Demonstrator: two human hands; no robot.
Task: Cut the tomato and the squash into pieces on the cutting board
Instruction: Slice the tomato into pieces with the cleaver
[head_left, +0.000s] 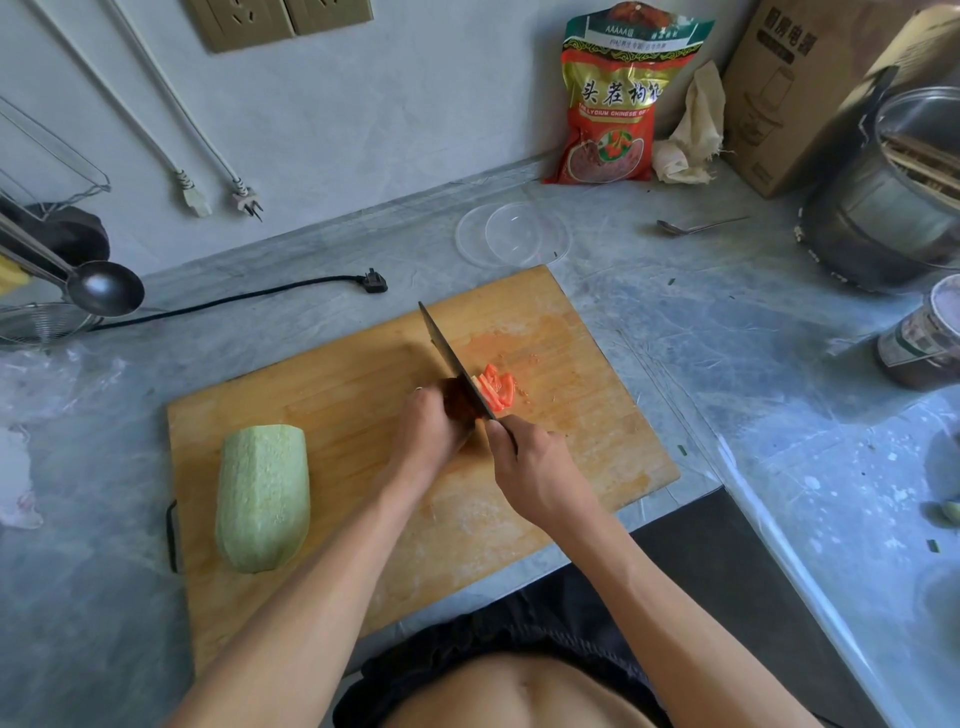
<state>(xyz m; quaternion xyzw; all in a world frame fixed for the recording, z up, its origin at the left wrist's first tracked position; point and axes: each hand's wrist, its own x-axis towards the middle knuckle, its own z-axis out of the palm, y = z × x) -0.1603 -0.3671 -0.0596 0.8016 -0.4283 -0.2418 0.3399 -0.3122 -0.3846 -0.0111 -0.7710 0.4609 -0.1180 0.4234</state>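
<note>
We are slicing the tomato (460, 402) near the centre of the cutting board (363, 395), our left hand (434, 426) curled down over the uncut remainder, presumably to pin it and to keep the fingertips tucked back from the edge. Cut tomato slices (496, 389) are lying just beside the blade at its 3 o'clock side, falling away from the uncut part so the knife has a clean face to work against. The knife (449, 353) is standing on edge, its tip pointing toward 11 o'clock, and our right hand (535, 467) is gripping its handle, wrapped closed around it. A wet orange smear is spreading over the board at 12 o'clock from the slices.

The squash (264, 496), peeled pale green and whole, is resting at 8 o'clock on the board, well apart from the knife, apparently parked there to wait its turn. We judge the task under halfway: the tomato is partly cut, the squash untouched.

The board is sitting on a grey worktop (727, 353). At 12 o'clock beyond the board a clear plastic lid (511, 236) is lying flat, and a red packet (618, 98) is leaning against the wall behind it.
</note>
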